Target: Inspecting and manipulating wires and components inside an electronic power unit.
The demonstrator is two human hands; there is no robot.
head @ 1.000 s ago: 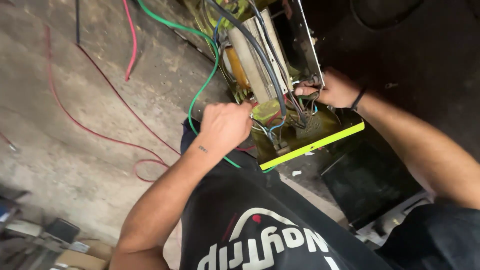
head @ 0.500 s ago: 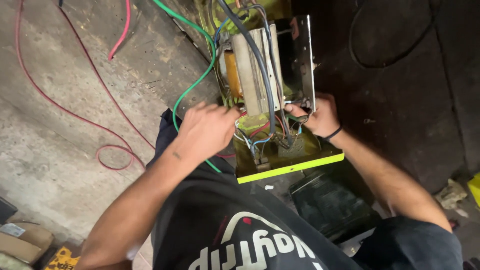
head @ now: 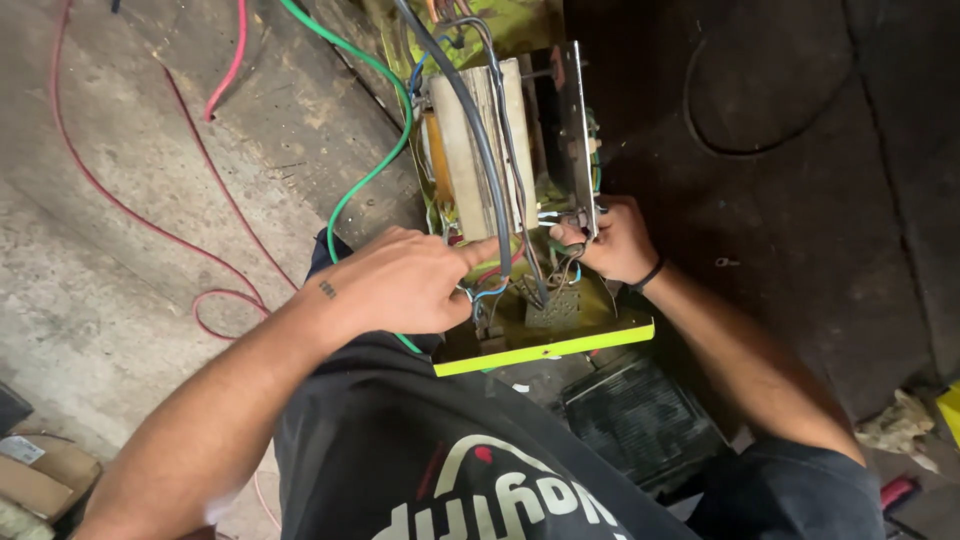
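An opened yellow-green machine chassis [head: 545, 350] lies on the floor before me, with a large tape-wrapped transformer [head: 478, 150] inside and a metal bracket plate [head: 574, 130] to its right. My left hand [head: 400, 280] rests at the transformer's lower left corner, index finger stretched toward a thick grey cable [head: 470, 120] and thin coloured wires [head: 495, 285]. My right hand [head: 618, 240] is closed on a bundle of wires at the foot of the bracket plate. The fingertips of both hands are partly hidden among wires.
A green wire [head: 375, 175] and red wires [head: 130, 200] trail over the concrete floor on the left. A dark finned metal part [head: 640, 420] lies below the chassis. The floor to the right is dark and stained. Cardboard scraps [head: 40, 470] sit at bottom left.
The view has swung so the chassis sits more central. My left hand has opened from a closed grip into a pointing pose at the wires; my right hand stays at the bracket's base.
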